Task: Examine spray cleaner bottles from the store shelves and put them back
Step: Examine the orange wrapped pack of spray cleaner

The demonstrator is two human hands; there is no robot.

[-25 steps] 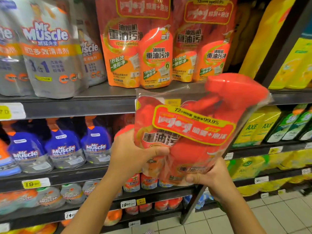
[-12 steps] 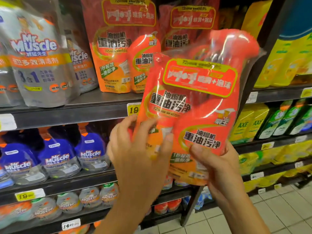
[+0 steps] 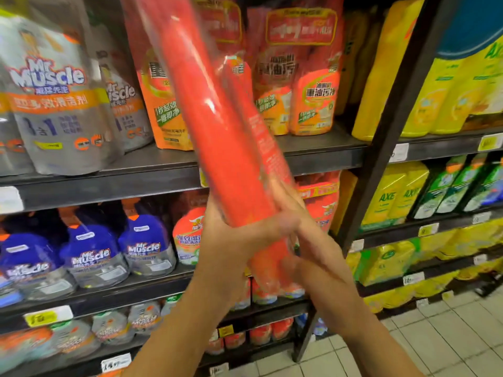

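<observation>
An orange spray cleaner pack (image 3: pixel 217 126) in clear plastic wrap stands nearly upright in front of the shelves, turned edge-on to me and blurred by motion. My left hand (image 3: pixel 234 235) grips its lower end from the left, fingers curled round it. My right hand (image 3: pixel 310 240) lies against the pack's lower right side with fingers stretched along it. More of the same orange packs (image 3: pixel 302 74) stand on the upper shelf (image 3: pixel 321 156) behind.
Grey Mr Muscle refill pouches (image 3: pixel 49 93) fill the upper shelf's left. Blue Mr Muscle spray bottles (image 3: pixel 92 254) stand one shelf lower. Yellow and green AXE bottles (image 3: pixel 394 197) fill the bay right of a black upright (image 3: pixel 381 148). Tiled floor shows at lower right.
The pack has risen and turned from facing me with its label to edge-on. My right hand has shifted from gripping the bottom to lying along its side.
</observation>
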